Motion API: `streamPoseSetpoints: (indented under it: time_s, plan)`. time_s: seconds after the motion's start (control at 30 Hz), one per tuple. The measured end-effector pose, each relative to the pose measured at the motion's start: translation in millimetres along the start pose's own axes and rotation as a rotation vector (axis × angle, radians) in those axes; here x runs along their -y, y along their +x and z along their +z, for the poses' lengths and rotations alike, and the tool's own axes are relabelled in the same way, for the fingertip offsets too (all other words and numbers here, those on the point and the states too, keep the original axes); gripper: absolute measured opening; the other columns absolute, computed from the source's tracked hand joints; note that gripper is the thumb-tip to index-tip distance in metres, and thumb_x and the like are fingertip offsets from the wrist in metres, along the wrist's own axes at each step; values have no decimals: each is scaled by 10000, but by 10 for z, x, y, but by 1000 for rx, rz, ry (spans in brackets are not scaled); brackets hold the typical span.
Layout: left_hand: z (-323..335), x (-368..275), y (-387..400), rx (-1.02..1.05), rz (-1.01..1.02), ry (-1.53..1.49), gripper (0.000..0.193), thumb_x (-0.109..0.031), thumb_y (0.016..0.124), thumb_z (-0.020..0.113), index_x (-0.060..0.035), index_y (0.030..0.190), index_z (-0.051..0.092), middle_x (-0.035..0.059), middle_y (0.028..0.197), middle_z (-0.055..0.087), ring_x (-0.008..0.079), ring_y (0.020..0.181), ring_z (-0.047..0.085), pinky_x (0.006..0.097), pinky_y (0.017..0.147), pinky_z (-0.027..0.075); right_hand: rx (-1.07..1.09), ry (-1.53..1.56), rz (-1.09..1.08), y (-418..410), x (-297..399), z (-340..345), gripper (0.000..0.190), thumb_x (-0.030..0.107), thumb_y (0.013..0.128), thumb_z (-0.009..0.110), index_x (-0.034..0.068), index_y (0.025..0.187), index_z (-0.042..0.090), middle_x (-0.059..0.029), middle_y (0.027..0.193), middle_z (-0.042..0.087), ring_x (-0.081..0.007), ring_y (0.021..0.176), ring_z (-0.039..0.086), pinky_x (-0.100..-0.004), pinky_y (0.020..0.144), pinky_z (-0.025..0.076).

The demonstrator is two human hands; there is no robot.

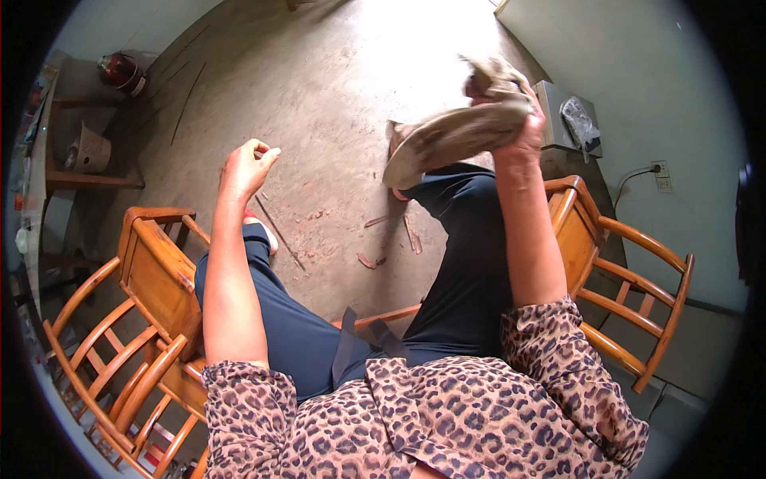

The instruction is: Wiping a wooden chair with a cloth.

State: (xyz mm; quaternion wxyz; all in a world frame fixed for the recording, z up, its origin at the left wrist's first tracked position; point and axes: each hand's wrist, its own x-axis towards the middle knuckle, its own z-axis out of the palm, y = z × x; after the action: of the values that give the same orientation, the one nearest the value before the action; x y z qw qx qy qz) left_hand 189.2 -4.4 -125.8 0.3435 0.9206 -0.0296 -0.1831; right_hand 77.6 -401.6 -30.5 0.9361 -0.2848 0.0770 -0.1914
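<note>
A crumpled, dirty grey-brown cloth (461, 135) is gripped in my right hand (529, 129), raised over my right knee; its lower end hangs to the left and is blurred. My left hand (246, 170) is held over my left leg with nothing visible in it, the thumb and bent fingers a little apart. Beyond and between my legs lies a concrete floor (323, 120) with bark-like scraps (413, 233) and a thin dark stick (281, 230) on it.
Wooden chairs stand at my left (158, 275) and right (634, 293). A metal box (550, 114) with a plastic bag (579, 127) on it is by the right wall, near a socket (661, 176). At far left are a wooden shelf (90, 179), a bin (93, 149) and a red container (121, 73).
</note>
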Motion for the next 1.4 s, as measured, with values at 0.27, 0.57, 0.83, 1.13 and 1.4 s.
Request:
streamPoseSetpoints:
  time_s: [0.27, 0.57, 0.83, 1.13, 1.4]
  plan:
    - [184, -167, 159, 204, 23, -200, 266, -295, 849, 706, -42, 908, 650, 29, 705, 629, 88, 581, 582, 252, 515, 500, -233, -146, -284, -661, 1773, -191, 396, 273, 961, 394, -46, 1114, 572, -223, 1096, 606, -348, 937, 569, -466, 822, 496]
    - [470, 392, 499, 371, 64, -63, 245, -251, 876, 651, -29, 974, 615, 48, 687, 627, 103, 506, 581, 266, 443, 460, -820, -1236, -351, -1684, 2560, -1032, 510, 250, 822, 706, 16, 1219, 488, -129, 1133, 592, -257, 993, 611, -404, 848, 522]
    - [641, 536, 590, 407, 6, 3, 245, -218, 865, 664, -8, 979, 612, 73, 679, 626, 116, 493, 582, 273, 434, 458, -1237, -2296, 334, -1987, 1191, -2573, 660, 538, 804, 634, 420, 1402, 381, -114, 1487, 324, -396, 1387, 216, -637, 1056, 248]
    - [1030, 438, 696, 505, 106, 63, 221, -219, 892, 622, -27, 996, 583, 63, 686, 613, 150, 515, 596, 299, 453, 460, -625, -2408, -22, -2981, 765, -2089, 453, 424, 783, 691, 198, 1166, 604, -200, 1041, 538, -400, 1015, 507, -492, 881, 442]
    - [1139, 487, 825, 537, 118, 26, 212, -200, 883, 638, -16, 973, 586, 86, 690, 624, 163, 515, 607, 299, 441, 449, -629, -1914, 868, -3876, 988, -1475, 569, 632, 806, 587, 95, 966, 685, -253, 1007, 650, -419, 991, 601, -463, 856, 470]
